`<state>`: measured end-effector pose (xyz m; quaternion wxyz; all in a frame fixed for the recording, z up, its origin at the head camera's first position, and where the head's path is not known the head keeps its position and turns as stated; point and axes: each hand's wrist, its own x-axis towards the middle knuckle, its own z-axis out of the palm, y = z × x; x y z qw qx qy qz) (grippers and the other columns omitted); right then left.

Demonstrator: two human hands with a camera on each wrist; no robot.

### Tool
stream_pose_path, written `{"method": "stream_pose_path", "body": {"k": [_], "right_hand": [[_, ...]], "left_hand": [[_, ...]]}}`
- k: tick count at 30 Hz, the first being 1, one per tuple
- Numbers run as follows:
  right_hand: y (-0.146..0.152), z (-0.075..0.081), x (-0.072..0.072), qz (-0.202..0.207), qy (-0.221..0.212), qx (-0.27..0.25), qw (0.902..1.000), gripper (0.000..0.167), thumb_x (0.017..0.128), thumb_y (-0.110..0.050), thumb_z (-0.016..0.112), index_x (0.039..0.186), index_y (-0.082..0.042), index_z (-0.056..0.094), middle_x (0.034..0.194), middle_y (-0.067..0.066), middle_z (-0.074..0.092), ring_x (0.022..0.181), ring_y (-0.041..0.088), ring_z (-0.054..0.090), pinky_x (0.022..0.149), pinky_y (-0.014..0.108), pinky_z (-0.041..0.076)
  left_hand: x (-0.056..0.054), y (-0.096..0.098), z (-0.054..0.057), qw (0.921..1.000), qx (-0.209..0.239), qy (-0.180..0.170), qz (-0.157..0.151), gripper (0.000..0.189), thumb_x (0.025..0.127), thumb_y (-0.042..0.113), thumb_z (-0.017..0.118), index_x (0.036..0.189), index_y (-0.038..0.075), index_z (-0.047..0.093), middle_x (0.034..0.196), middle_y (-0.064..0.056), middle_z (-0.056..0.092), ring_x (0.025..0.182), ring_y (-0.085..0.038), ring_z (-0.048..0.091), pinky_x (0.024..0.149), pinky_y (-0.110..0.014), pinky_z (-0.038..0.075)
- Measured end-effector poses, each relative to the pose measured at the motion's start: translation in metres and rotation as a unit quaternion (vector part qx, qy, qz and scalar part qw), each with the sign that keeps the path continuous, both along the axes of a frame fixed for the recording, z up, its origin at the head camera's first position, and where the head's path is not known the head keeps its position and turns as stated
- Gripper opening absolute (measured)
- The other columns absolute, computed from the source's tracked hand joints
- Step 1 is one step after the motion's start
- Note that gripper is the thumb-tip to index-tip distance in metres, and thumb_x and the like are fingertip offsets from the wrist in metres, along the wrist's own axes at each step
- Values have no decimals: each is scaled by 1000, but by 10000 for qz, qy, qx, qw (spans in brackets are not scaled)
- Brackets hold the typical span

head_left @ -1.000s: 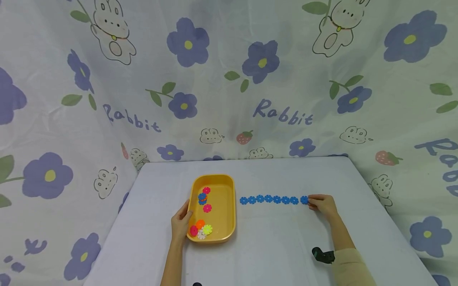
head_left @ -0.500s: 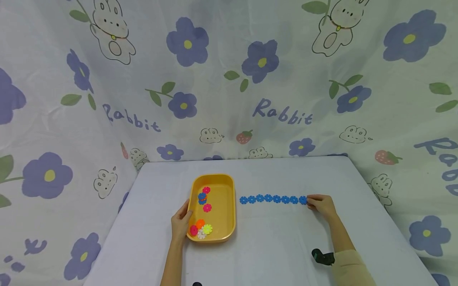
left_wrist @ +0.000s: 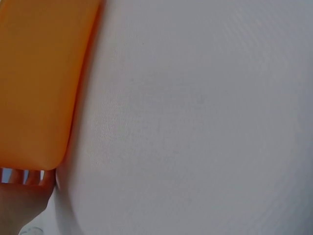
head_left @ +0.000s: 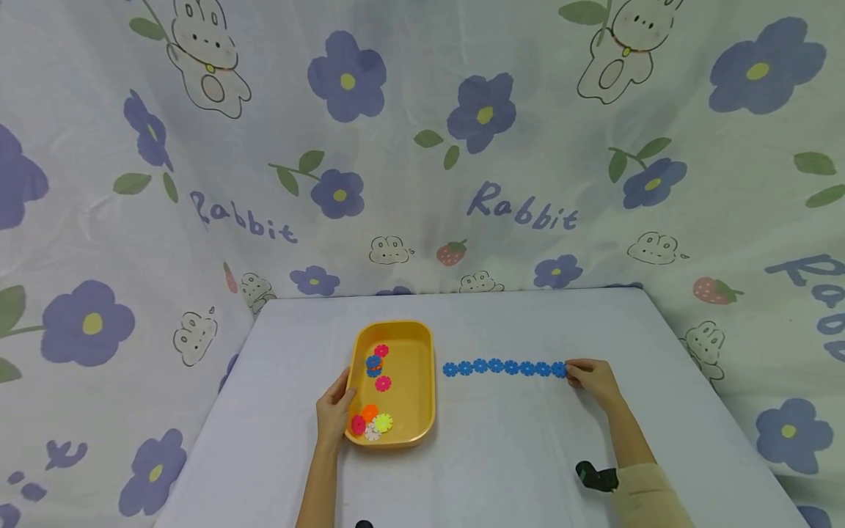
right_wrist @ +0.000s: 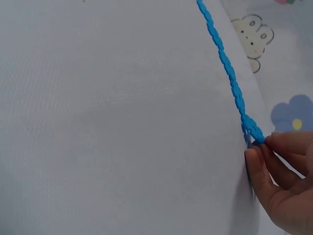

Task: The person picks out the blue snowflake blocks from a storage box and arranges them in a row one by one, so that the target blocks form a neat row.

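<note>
My left hand [head_left: 332, 414] grips the left side of a yellow tray [head_left: 411, 385], its thumb over the rim. In the left wrist view, fingers curl under the tray's end. Inside the tray lie pink discs [head_left: 383, 383], blue discs [head_left: 373, 361], an orange disc [head_left: 370, 413], a yellow disc [head_left: 383, 423] and a white disc [head_left: 372, 433]. To the tray's right, several notched blue snowflake discs [head_left: 496, 365] lie in a row. My right hand [head_left: 596, 380] pinches the blue snowflake disc [head_left: 558, 369] at the row's right end, which touches its neighbour. In the right wrist view that disc is tilted.
A white cloth covers the table [head_left: 502, 455]. Behind it hangs a curtain [head_left: 409, 169] printed with flowers and rabbits. A black object [head_left: 596, 477] sits beside the right sleeve, and a small dark round thing [head_left: 364, 524] shows at the bottom edge.
The blue snowflake disc in my right hand has moved slightly left, closing the gap to the row. My left hand and the tray have stayed in place.
</note>
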<state>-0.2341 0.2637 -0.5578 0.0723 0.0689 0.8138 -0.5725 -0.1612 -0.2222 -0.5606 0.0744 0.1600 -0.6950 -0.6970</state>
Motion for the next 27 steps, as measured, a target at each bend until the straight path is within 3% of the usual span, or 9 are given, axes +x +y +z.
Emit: {"method": "stream_pose_path", "body": {"k": [11,17,27], "right_hand": [[2,-1,1,-147,-59,-35,9999,41,94,-10,56,122,19,50,107,26,63,75,3,62,69,20,56],[4,-2,0,-343,-59,-225,9991,42,93,-11,56,122,18,50,99,14,68,74,1,63,69,19,56],[7,0,3,-303,-62,-666,9973,44,95,-9,53,126,20,44,101,14,68,78,3,65,74,22,56]], "left_hand": [[0,0,0,10000,30,78,-26,46,95,5,51,140,4,43,145,-13,40,132,-25,39,92,-10,40],[0,0,-1,9999,4,109,-5,46,94,4,51,140,2,43,145,-14,41,132,-26,39,92,-10,41],[0,0,-1,9999,20,120,-21,47,94,4,51,140,3,43,145,-13,40,133,-25,38,92,-9,40]]}}
